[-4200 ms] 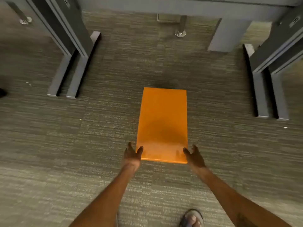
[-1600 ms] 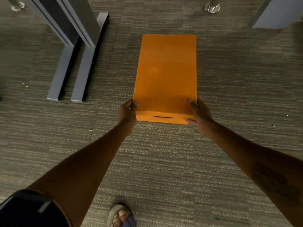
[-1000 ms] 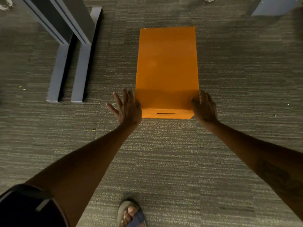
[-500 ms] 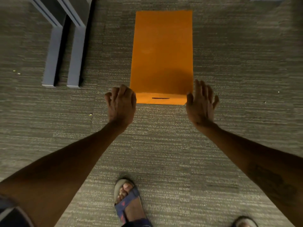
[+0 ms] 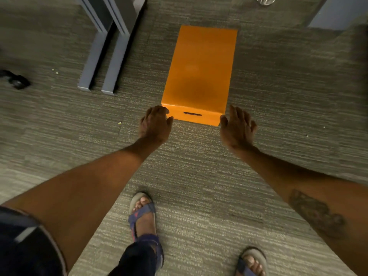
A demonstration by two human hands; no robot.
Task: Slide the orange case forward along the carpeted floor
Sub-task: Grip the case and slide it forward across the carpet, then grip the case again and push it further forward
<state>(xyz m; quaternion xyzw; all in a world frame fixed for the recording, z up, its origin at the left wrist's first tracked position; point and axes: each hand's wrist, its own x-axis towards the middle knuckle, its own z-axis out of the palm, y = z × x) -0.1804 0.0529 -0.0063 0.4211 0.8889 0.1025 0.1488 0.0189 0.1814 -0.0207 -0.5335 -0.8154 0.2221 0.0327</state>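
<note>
The orange case [image 5: 200, 70] lies flat on the grey carpet [image 5: 189, 176], long side running away from me, with a dark slot in its near end face. My left hand [image 5: 155, 124] hovers at the near left corner, fingers curled loosely, holding nothing; whether it touches the corner I cannot tell. My right hand [image 5: 237, 126] is just off the near right corner with its fingers spread, not gripping the case.
Two grey metal desk feet [image 5: 103, 62] lie on the carpet left of the case. A grey panel [image 5: 336, 12] and a chrome foot [image 5: 265, 0] stand at the far right. A dark object [image 5: 18, 80] sits far left. My sandalled feet [image 5: 143, 216] stand behind the case.
Both hands gripped the case's near end and pushed it forward, then let go and drew back to its corners. I have stepped forward; both feet show now.
</note>
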